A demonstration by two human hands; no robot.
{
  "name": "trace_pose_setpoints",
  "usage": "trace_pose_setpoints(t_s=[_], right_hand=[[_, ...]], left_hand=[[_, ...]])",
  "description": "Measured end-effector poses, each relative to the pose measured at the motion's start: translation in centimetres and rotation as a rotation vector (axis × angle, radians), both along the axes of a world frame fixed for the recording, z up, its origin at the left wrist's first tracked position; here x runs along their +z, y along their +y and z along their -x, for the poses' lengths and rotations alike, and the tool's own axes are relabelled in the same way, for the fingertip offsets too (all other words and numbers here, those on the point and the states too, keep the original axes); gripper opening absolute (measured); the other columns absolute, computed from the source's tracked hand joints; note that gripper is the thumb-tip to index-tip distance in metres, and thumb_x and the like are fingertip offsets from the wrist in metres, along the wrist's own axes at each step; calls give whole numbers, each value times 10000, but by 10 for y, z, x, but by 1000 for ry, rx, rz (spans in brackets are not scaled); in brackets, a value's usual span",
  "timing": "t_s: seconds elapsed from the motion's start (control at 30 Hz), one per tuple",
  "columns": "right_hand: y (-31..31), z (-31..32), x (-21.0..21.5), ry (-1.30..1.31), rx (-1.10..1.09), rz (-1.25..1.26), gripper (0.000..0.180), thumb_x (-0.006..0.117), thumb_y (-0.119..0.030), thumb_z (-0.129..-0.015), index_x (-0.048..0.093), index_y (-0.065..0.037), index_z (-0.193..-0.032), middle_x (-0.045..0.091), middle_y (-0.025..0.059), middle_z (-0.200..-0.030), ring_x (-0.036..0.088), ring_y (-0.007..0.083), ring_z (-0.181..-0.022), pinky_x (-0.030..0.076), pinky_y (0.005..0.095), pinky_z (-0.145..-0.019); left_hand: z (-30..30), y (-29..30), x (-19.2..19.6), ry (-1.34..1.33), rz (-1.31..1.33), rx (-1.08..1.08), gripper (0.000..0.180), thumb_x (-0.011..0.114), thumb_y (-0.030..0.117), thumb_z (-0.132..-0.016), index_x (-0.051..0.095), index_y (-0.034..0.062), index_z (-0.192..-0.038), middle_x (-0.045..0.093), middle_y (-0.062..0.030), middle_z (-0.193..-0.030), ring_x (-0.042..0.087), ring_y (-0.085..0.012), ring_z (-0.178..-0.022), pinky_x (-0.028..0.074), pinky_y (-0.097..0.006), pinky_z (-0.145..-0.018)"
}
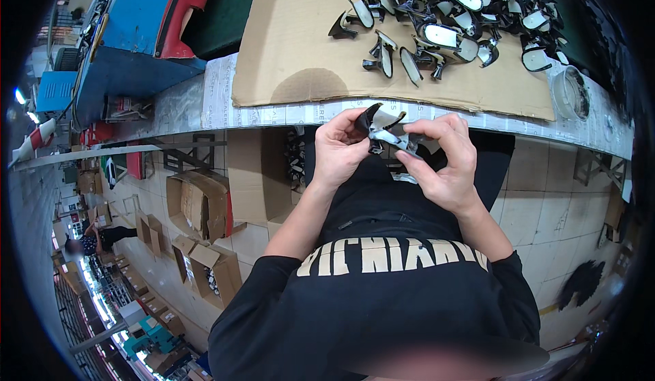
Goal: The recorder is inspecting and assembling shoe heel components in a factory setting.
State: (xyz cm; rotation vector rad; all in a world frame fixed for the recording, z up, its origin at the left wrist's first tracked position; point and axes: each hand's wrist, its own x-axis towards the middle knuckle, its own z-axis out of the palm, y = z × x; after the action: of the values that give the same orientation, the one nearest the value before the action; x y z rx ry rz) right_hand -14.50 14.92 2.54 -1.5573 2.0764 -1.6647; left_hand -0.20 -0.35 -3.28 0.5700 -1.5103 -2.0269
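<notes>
Two bare hands, one small black-and-white piece between them, near the worktable's front edge. Left hand: thumb and bent forefinger pinching the piece's dark end. Right hand: thumb and forefinger apart, tips at the piece's right side; pressure cannot be told. Beyond both sets of fingers, cardboard sheet, bearing a heap of similar pieces. Clear ring-shaped roll well right of the right fingers. Open cartons on floor, lower left of the left fingers.
</notes>
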Motion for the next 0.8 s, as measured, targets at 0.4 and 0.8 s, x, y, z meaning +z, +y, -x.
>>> trace_pose_setpoints(t_s=[0.4,0.8], right_hand=[[-1,2,-6,112,-62,35,368,854,-84,-663,715,-76,-1004,664,22,-837,570,216,-760,387,358,-786],[2,21,-5,135,-233,-13,328,843,-96,-694,713,-69,-994,688,39,-871,586,218,-798,399,353,-808]], left_hand=[[-4,4,11,-60,-3,-43,491,802,-98,-792,645,-42,-1254,742,-86,-1072,712,-114,-943,596,-266,-867],[-6,5,15,-139,-19,-19,497,813,-95,-779,642,-88,-1246,754,-132,-1036,734,-154,-940,604,-284,-870]])
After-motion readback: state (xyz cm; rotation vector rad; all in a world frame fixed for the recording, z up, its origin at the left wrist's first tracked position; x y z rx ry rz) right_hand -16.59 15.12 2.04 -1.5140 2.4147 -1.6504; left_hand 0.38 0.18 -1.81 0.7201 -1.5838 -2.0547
